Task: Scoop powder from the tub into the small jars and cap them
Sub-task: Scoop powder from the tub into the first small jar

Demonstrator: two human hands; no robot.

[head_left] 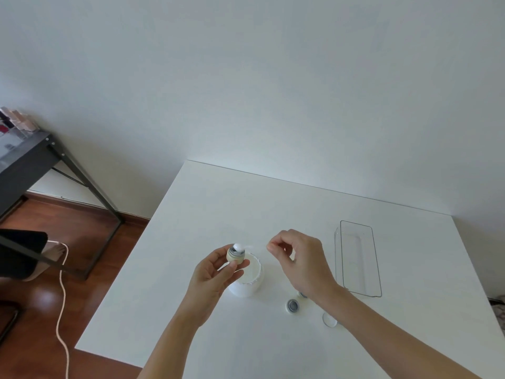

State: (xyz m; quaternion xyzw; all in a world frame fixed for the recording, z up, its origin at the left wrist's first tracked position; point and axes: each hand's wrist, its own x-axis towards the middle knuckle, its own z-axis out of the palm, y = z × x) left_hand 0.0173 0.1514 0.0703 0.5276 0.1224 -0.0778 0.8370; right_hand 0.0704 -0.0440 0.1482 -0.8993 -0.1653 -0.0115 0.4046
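I see a big white tabletop (191, 310) under both hands. Off to the right of the right hand lies a long clear tray (377, 269), and I see nothing in it. Right below the left hand's grip sits the white tub (250, 288), open on top, with white powder inside.

The left hand (216, 277) is closed around a small jar (234, 257), fingers and thumb on its sides. The jar is up in the air, just above the near left edge of the tub, and it tips a little toward the other hand. The right hand (300, 258) is pinched shut on the thin end of a white scoop (240, 246). The scoop's round end is at the mouth of the jar. The handle is blurry, so I can only just see it.

Below the right wrist, another small jar (291, 306) stands open on the tabletop. A round clear cap (329, 319) lies near it, close to the forearm. One more small thing peeks out from under the wrist, and I cannot tell what it is.

I think the jar is very light and smooth, so it could slip or tip. Holding it around its sides, low down, looks best, with the mouth left free. The powder is loose and would spill easily, so staying over the tub seems smart.
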